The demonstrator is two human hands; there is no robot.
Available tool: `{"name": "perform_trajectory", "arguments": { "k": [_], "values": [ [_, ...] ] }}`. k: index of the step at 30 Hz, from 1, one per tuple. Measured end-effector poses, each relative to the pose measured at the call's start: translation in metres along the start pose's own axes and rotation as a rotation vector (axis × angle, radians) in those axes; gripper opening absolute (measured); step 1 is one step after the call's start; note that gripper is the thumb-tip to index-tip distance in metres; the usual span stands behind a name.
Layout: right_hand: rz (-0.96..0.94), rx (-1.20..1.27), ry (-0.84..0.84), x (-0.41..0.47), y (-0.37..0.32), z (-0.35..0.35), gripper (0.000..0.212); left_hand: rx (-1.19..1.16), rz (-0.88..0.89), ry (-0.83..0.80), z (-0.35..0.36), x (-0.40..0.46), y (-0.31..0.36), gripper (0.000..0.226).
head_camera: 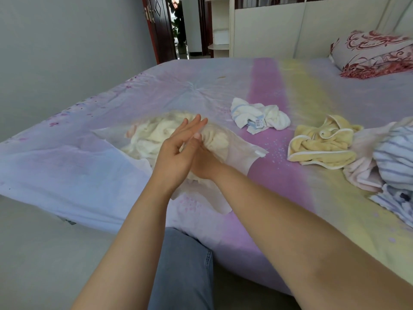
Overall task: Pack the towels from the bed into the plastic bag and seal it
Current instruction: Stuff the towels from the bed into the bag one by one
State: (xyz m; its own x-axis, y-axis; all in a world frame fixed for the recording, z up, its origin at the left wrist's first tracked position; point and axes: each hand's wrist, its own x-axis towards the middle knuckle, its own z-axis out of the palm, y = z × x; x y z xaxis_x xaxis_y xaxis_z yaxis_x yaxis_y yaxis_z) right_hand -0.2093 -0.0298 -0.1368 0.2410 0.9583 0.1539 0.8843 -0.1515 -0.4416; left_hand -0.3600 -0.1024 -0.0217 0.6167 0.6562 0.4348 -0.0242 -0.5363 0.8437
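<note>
Your left hand [178,148] is up with its fingers straight and close together, palm turned toward the right, standing over the mouth of the plastic bag [241,151]; it looks placed there to steady or hold the film aside, though whether it touches the bag you cannot tell. Your right hand [202,163] sits mostly behind the left, low against the cream towel [161,135] already bundled inside the bag, probably pushing it deeper; its fingers are hidden, so you cannot tell whether they press flat or grip the cloth. The bag lies flat on the bed [67,166] near the front edge, its loose opening spread toward you and to the right, which keeps the mouth facing the towels still to be packed. Those lie apart from it: a white towel with a barcode tag [260,116] just beyond the bag, a yellow towel [321,144] farther right, and a pink towel [362,173] under a blue striped one [395,155] at the right edge of view. The sheet between the bag and these towels is bare, so your right hand has open room to reach across. Mind the bed's near edge: the bag's lower flap lies close to it and could slide off if you tug toward yourself.
</note>
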Motion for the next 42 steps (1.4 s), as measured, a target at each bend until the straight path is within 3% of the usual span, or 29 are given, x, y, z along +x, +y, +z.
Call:
{"name": "perform_trajectory", "arguments": {
  "k": [2, 4, 7, 10, 15, 19, 23, 25, 28, 30, 34, 37, 42],
  "values": [
    [-0.013, 0.12, 0.038, -0.032, -0.008, -0.012, 0.053, -0.056, -0.036, 0.023, 0.002, 0.002, -0.004, 0.036],
    [-0.018, 0.201, 0.213, -0.086, -0.011, -0.026, 0.04, -0.085, -0.061, 0.027, 0.007, 0.003, -0.009, 0.04],
    [0.21, 0.257, 0.471, -0.167, 0.001, -0.037, 0.018, -0.047, -0.076, 0.031, 0.019, 0.006, -0.017, 0.046],
    [0.437, 0.434, 0.581, -0.195, 0.032, -0.031, 0.008, 0.057, -0.059, 0.061, 0.034, 0.009, -0.028, 0.047],
    [0.385, 0.758, 0.331, -0.169, 0.043, -0.02, 0.031, 0.169, -0.13, 0.052, 0.055, 0.015, -0.064, 0.051],
    [0.329, 0.692, 0.222, -0.139, 0.05, -0.022, 0.049, 0.263, -0.167, 0.029, 0.059, 0.033, -0.108, 0.056],
    [0.312, 0.696, 0.086, -0.107, 0.071, -0.025, 0.05, 0.331, -0.151, 0.007, 0.06, 0.066, -0.145, 0.057],
    [0.353, 0.767, 0.162, -0.09, 0.086, -0.03, 0.041, 0.328, -0.169, 0.013, 0.06, 0.084, -0.159, 0.058],
    [0.453, 0.562, 0.459, -0.063, 0.126, -0.044, 0.034, 0.284, -0.184, 0.022, 0.062, 0.108, -0.177, 0.058],
    [0.45, 0.362, 0.506, -0.04, 0.16, -0.053, 0.032, 0.308, -0.184, 0.012, 0.066, 0.12, -0.19, 0.05],
    [0.432, 0.136, 0.312, 0.017, 0.212, -0.067, 0.029, 0.475, -0.127, 0.009, 0.081, 0.135, -0.221, 0.066],
    [0.462, 0.065, 0.225, 0.051, 0.235, -0.075, 0.028, 0.403, -0.148, 0.055, 0.093, 0.151, -0.233, 0.047],
    [0.41, -0.17, 0.002, 0.102, 0.277, -0.076, 0.038, 0.309, -0.114, 0.084, 0.103, 0.155, -0.25, 0.053]
  ]
}}
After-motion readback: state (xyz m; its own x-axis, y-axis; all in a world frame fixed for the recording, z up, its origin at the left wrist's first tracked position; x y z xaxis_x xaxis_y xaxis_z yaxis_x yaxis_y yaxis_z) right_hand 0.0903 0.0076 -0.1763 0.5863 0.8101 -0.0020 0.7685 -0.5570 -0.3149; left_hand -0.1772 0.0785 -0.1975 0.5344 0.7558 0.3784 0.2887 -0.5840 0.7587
